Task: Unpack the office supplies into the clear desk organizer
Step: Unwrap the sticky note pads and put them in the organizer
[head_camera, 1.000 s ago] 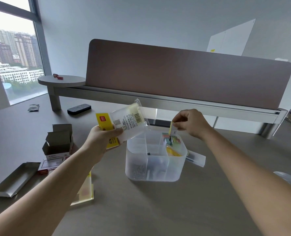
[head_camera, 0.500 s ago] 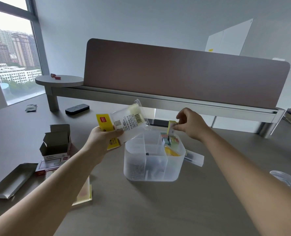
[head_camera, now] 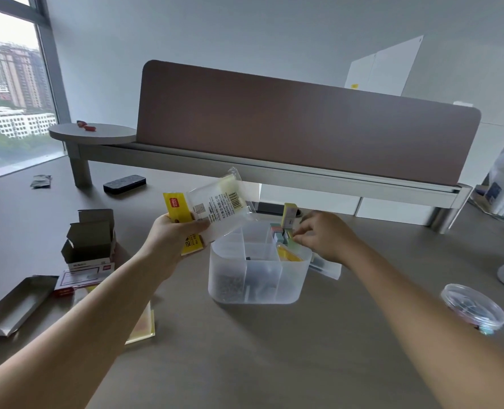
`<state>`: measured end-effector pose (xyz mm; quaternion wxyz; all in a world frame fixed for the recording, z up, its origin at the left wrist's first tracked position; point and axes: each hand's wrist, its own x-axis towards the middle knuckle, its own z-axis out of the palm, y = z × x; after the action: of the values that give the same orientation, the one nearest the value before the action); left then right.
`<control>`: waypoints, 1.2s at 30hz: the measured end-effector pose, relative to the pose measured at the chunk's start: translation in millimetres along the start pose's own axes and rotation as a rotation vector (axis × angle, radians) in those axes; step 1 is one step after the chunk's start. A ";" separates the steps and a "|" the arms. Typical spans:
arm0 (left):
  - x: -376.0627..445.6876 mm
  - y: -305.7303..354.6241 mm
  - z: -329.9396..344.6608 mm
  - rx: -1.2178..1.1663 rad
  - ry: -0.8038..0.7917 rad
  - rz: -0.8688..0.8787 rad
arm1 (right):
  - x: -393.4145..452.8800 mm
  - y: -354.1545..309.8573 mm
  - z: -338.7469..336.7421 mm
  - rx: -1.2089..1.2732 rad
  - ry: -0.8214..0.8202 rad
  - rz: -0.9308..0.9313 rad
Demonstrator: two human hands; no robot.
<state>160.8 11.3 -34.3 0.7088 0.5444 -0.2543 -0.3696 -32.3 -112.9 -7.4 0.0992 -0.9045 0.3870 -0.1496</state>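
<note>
Over frosted organizer (head_camera: 258, 286): crinkly packet (head_camera: 218, 206) (clear).

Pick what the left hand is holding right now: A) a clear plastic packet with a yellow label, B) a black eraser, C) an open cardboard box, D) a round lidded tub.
A: the left hand grips the clear plastic packet, held above the organizer.

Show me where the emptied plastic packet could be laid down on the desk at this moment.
Bare desk lies in front of the clear organizer, between the two forearms. Another bare stretch runs from the open cardboard box back to the black eraser. Crowded: boxes at the left edge, and the round lidded tub at right.
</note>
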 end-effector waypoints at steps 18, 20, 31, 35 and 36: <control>2.1 -0.8 0.4 0.026 -0.023 0.018 | 3.6 8.8 1.8 -0.009 0.013 -0.003; 2.7 -1.1 0.2 0.018 -0.027 0.019 | 4.0 8.1 1.2 -0.101 -0.029 -0.012; 0.9 -1.2 0.9 0.013 -0.020 0.016 | 1.1 3.3 7.5 0.164 -0.116 0.011; -0.6 0.0 0.8 0.014 -0.030 0.015 | 6.3 7.0 5.7 0.264 0.062 0.052; -0.4 -0.2 0.3 0.014 -0.031 0.015 | 9.0 8.5 4.6 0.294 0.129 0.064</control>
<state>160.4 11.4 -34.3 0.7036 0.5418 -0.2717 -0.3708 -30.4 -125.0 -12.5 0.2102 -0.8559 0.3952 -0.2590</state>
